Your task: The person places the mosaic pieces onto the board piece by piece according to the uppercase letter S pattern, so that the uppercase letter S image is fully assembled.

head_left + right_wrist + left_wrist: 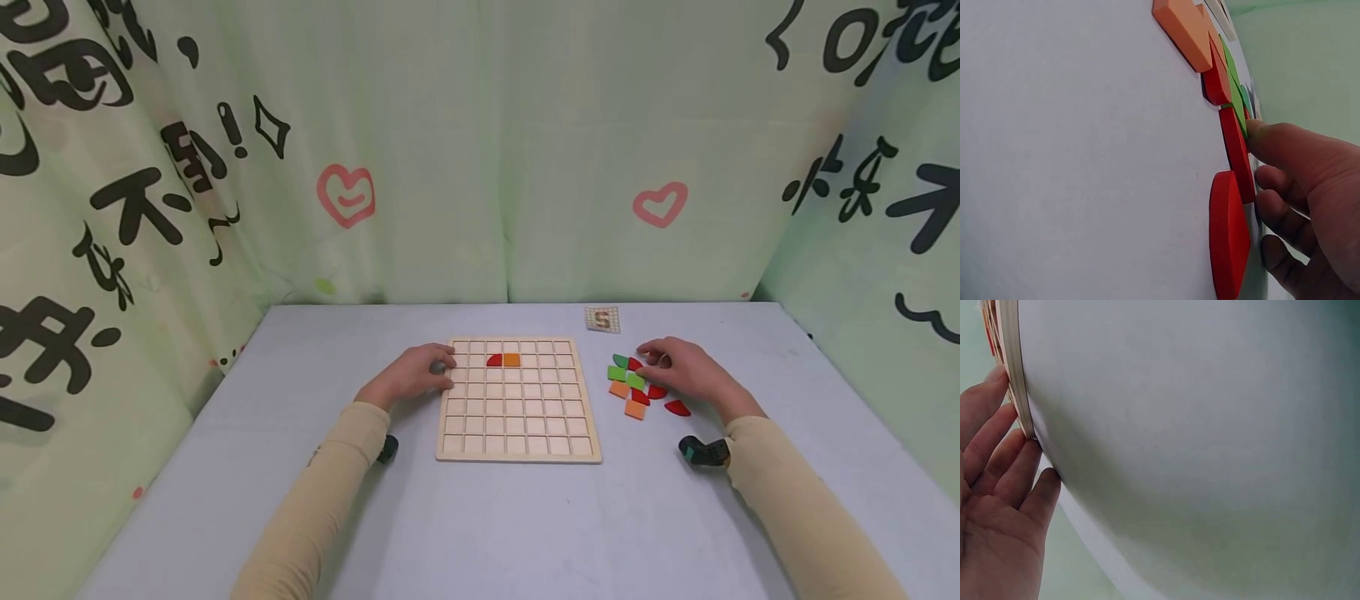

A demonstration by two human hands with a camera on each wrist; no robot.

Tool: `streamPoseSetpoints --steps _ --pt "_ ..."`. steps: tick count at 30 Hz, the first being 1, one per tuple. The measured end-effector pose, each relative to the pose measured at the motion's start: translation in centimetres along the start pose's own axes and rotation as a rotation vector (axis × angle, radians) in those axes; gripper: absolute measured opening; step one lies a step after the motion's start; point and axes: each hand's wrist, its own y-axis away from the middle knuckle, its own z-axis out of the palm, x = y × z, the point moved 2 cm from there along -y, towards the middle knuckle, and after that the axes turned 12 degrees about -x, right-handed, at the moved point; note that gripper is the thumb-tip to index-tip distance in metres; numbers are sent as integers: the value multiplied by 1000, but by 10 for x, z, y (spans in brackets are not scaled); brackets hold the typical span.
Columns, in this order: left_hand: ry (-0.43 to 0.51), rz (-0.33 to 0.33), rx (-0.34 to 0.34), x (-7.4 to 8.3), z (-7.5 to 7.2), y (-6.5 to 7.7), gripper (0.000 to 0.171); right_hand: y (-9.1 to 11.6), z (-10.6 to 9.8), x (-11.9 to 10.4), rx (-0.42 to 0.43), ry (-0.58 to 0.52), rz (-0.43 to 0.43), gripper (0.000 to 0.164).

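A square wooden grid board lies flat on the table. A red quarter-round tile and an orange square tile sit side by side in its upper cells. My left hand touches the board's left edge; in the left wrist view its fingers lie fairly straight against the rim. Over the loose tiles right of the board is my right hand, thumb and forefinger apart. Its thumb reaches the tiles beside a green square tile; whether it touches one is unclear.
Around the right hand lie several loose tiles: orange squares, another green square, a dark green rounded piece and red rounded pieces. A small printed card rests near the table's back edge. Curtains enclose the table.
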Motion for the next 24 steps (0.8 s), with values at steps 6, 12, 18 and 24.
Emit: streamPoseSetpoints --steps 6,12,18,24 --pt "1 -17 -5 0 0 -1 34 0 2 -3 36 43 -40 46" --pt "7 -25 -4 0 0 0 35 -1 5 -4 59 48 -49 39" --pt "5 -16 1 0 0 1 34 -4 7 -5 65 25 -40 37" --pt "-4 -4 1 0 -1 1 34 -3 7 -8 50 -9 -22 39"
